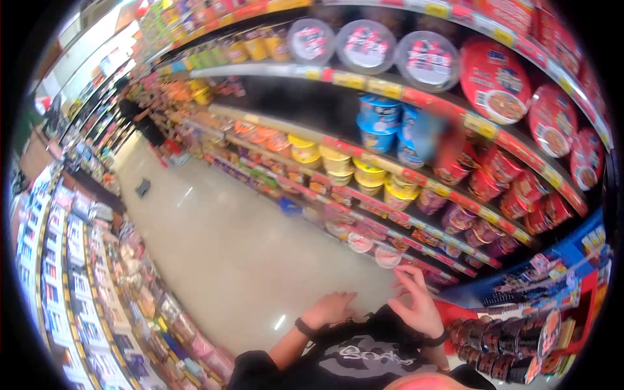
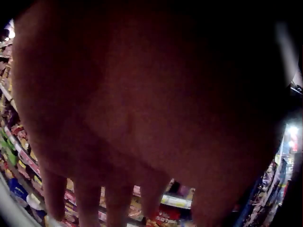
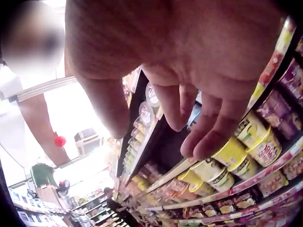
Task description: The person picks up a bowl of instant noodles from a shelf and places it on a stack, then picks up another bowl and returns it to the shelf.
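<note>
Both of my hands are low in the head view, in front of a dark printed shirt. My left hand lies flat with straight fingers and holds nothing; in the left wrist view its palm fills the frame. My right hand is lifted beside the lowest shelf edge, fingers loosely curled and empty, just below a white-lidded bowl. Seen from the right wrist, the right hand hangs in front of yellow noodle cups without touching them.
Noodle shelving runs along the right: yellow cups, blue cups, red bowls. A rack of dark cups stands at the bottom right. Snack shelves line the left. Down the pale aisle floor stands a person.
</note>
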A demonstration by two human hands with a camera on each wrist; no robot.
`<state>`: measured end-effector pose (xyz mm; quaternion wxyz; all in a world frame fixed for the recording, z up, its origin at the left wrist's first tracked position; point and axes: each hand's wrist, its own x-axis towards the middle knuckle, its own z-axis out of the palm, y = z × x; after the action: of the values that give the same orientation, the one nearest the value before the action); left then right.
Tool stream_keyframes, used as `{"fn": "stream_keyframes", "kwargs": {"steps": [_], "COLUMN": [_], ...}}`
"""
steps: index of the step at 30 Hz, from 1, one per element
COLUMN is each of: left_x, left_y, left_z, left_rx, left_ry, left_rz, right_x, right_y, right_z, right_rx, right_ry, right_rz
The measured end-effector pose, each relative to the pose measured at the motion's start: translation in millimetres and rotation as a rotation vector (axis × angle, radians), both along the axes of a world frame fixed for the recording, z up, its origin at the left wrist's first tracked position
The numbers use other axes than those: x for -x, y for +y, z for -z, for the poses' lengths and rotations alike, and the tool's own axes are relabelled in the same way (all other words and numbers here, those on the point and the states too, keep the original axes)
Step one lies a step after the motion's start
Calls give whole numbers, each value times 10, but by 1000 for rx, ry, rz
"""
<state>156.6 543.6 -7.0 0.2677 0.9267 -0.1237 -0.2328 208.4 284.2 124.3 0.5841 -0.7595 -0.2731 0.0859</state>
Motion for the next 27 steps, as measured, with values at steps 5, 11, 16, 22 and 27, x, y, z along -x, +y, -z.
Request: {"fn": "stream_keyframes", "kwargs": {"steps": [5, 11, 16, 22, 27], "left_x": [187, 35, -499, -1250, -1549], "left_y": [166, 129, 121, 101, 141], "left_z": [49, 128, -94, -224, -250], "left_rx": [-55, -16, -75, -51, 53], "left_ry": [14, 99, 133, -18, -98], "left_rz": [-195, -257, -238, -310, -466], "right_x": [-326, -945, -1501, -2225, -2663], "right_y": [277, 550, 622, 678, 865], "right_z": [30, 189, 219, 246, 297], "right_rx": [78, 19, 7, 21, 30], "right_ry": [54, 19, 34, -3, -20], "right_rz": [-206, -287, -334, -352, -470]}}
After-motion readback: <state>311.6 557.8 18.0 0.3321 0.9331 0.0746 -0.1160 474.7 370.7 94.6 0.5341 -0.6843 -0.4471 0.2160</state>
